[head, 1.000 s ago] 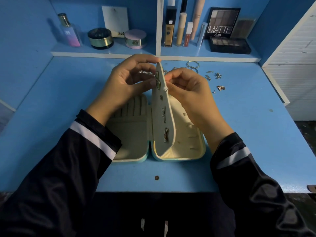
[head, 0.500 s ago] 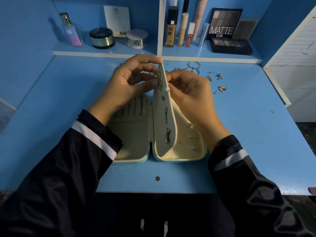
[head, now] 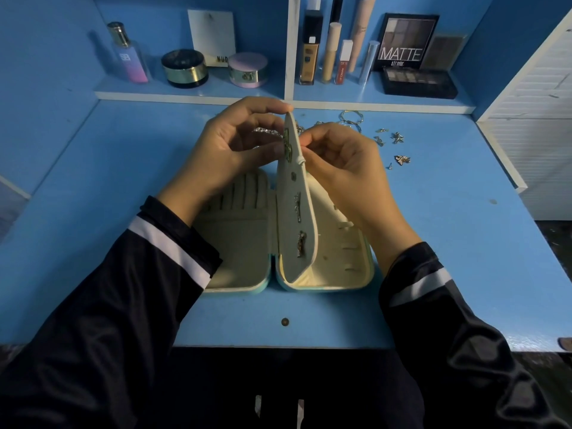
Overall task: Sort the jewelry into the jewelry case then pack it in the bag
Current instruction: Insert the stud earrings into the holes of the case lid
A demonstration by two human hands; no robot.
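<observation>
Blue desk (head: 123, 187) carries the open jewelry case (head: 328, 285) at its middle, with cosmetics (head: 310, 54) lined on the shelf (head: 192, 95) behind the case. Over the case's left half, the left hand (head: 229, 150) pinches the upright earring panel (head: 292, 218) at its top, forefinger on the edge and thumb against a green earring (head: 287, 147). Over the case's right half, the right hand (head: 346, 164) curls, fingertips pressed to the panel's far face; what they nip there is hidden. Loose jewelry (head: 397, 138) lies beyond the case, to its right.

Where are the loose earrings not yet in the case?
Head view: the loose earrings lie on the blue desk, just right of the right hand, before the makeup shelf.
</observation>
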